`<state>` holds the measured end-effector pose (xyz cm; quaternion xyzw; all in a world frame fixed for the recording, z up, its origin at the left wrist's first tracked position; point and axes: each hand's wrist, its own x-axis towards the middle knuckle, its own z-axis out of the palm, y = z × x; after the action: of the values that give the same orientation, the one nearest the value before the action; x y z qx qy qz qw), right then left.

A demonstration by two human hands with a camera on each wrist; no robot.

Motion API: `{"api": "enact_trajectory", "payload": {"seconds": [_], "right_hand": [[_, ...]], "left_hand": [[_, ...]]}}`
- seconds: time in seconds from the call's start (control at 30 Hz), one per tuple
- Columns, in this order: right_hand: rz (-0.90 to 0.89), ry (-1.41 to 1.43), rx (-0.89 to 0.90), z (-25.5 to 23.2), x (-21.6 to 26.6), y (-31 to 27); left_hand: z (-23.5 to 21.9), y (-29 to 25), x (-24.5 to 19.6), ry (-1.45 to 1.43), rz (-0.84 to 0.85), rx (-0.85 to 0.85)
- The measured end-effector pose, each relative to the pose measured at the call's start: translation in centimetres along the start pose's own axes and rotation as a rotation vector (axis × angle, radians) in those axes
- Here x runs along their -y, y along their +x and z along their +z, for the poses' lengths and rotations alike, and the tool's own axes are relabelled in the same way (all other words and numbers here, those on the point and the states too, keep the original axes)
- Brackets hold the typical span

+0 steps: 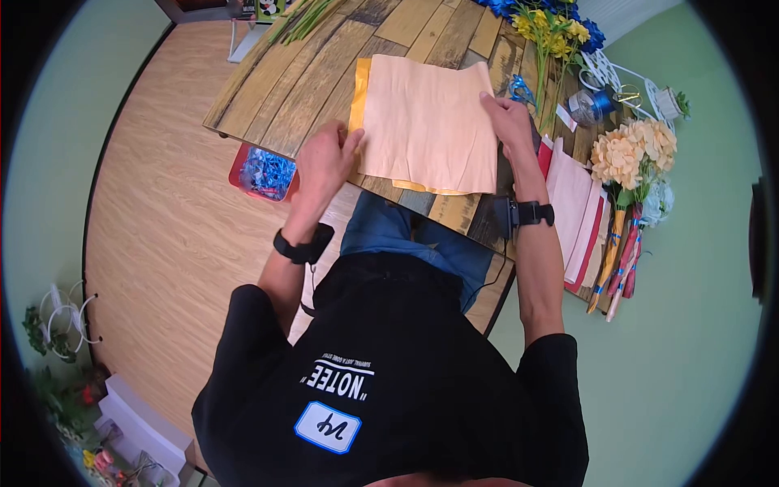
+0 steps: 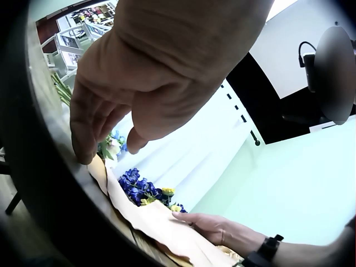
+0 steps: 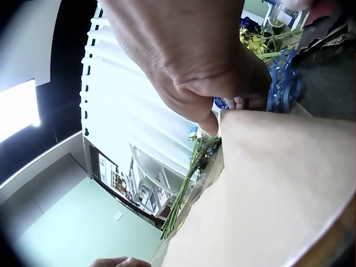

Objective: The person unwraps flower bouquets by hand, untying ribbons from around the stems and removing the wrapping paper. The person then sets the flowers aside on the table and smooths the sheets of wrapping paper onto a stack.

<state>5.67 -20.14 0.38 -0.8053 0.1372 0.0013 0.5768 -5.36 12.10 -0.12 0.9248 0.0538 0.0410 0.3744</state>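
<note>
A pale pink paper sheet (image 1: pixel 430 122) lies over a golden-yellow sheet (image 1: pixel 358 97), which shows along the left and lower edges. At the left edge is my left hand (image 1: pixel 324 158); in the left wrist view this hand (image 2: pixel 144 83) has its fingertips at the paper (image 2: pixel 150 222), its thumb held apart from them. My right hand (image 1: pixel 511 126) pinches the upper right edge of the pink sheet, thumb on top. The right wrist view shows that hand (image 3: pixel 206 72) at a corner of the paper (image 3: pixel 278 167), its fingers partly hidden behind it.
Blue ribbon (image 1: pixel 521 89), a ribbon spool (image 1: pixel 583 107) and yellow flowers (image 1: pixel 552 34) lie beyond the sheets. To the right are folded papers (image 1: pixel 568 203) and peach flowers (image 1: pixel 633 150). Green stems (image 1: pixel 304 20) lie at the far left; a red bin (image 1: pixel 264 172) stands below the table edge.
</note>
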Motion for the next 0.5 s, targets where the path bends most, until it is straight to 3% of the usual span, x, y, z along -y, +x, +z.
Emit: {"api": "enact_trajectory", "payload": {"seconds": [0.07,0.13,0.2,0.27,0.5], "right_hand": [[-0.025,-0.074,0.016,-0.5,-0.7,0.2],[-0.014,-0.110,-0.003,-0.4,-0.2,-0.9],[-0.003,-0.143,-0.029,-0.4,-0.4,-1.0],[-0.032,-0.033,-0.059,-0.2,-2.0,-0.9],[-0.004,-0.097,-0.038,-0.5,-3.3,-1.7]], "left_hand": [[1.1,-0.9,-0.8,0.143,0.028,-0.147],[2.2,-1.0,-1.4,0.182,0.062,-0.154],[3.8,-0.7,-1.2,0.305,0.209,-0.280],[4.6,-0.4,-1.5,0.326,0.179,-0.284],[5.7,1.4,-2.2,0.292,0.142,-0.348]]}}
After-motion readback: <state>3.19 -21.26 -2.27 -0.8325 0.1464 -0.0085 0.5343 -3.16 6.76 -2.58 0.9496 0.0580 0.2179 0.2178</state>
